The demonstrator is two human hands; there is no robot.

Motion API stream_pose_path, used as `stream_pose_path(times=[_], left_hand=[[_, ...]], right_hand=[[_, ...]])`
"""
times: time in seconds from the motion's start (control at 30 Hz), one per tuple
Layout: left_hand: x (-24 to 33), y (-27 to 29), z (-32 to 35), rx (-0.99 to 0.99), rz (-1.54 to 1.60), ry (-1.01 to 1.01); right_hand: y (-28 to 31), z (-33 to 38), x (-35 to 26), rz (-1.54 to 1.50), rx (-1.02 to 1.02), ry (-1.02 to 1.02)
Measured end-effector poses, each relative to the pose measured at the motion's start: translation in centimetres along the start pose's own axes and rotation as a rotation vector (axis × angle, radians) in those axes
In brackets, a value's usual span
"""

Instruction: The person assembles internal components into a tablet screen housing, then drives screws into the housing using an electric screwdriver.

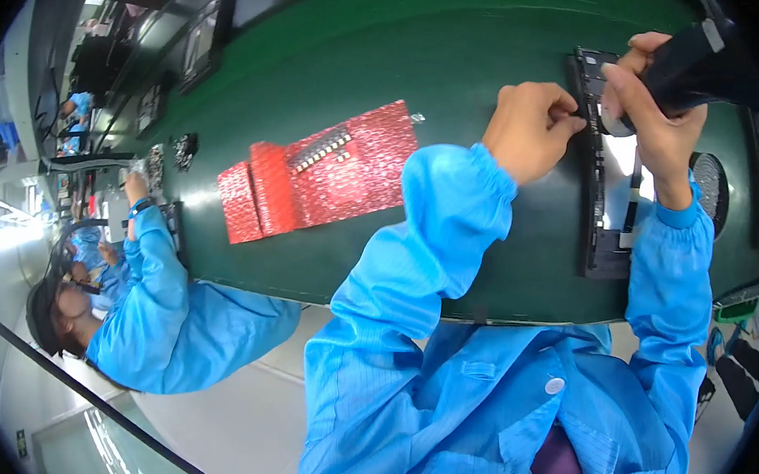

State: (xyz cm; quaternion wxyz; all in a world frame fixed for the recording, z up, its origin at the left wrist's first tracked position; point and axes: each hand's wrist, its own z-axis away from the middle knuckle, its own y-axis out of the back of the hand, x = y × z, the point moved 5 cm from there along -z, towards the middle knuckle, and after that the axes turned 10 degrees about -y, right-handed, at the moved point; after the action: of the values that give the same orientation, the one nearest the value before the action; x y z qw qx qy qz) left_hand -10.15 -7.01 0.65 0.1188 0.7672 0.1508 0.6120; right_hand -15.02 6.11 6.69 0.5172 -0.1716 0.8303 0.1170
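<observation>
A long black frame [595,241] with a shiny, pale inner panel [617,158] lies on the table in front of me, to the right. My left hand [532,129] is at its left edge, thumb and fingertips pinched together; whatever they hold is too small to make out. Over the frame's upper part, my right hand [663,139] is closed around a bulky black tool [691,70]. The tool's kind is unclear, and it hides part of the hand. A pale round part [616,122] shows below my right fingers.
Red bubble wrap [348,181] lies left of my hands, bearing a dark strip [322,150] with small pale pieces. A round black mesh-like object [710,187] sits beside my right wrist. At the left, a co-worker in blue [167,327] works at the same green table [465,57].
</observation>
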Motion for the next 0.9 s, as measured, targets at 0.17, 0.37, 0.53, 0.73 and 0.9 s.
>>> stream_pose_path(times=[0.17,0.37,0.53,0.73,0.9], left_hand=[[-0.4,9.9,4.4,0.104,-0.465,-0.007],[-2.5,20.1,9.6,0.135,-0.713,0.236],[-3.4,20.2,9.0,-0.059,-0.806,0.227],[0.2,22.6,9.5,0.064,-0.492,0.26],[3.2,17.8,8.3,0.063,-0.108,0.243]], right_hand=[[0.4,-0.1,0.1,-0.023,-0.034,0.015],[0.5,0.1,0.8,-0.054,0.009,-0.101],[1.0,-0.2,-0.4,0.049,0.045,-0.043],[2.6,-1.1,-5.1,-0.219,0.071,-0.126],[6.4,-1.1,-4.7,-0.167,0.115,-0.148]])
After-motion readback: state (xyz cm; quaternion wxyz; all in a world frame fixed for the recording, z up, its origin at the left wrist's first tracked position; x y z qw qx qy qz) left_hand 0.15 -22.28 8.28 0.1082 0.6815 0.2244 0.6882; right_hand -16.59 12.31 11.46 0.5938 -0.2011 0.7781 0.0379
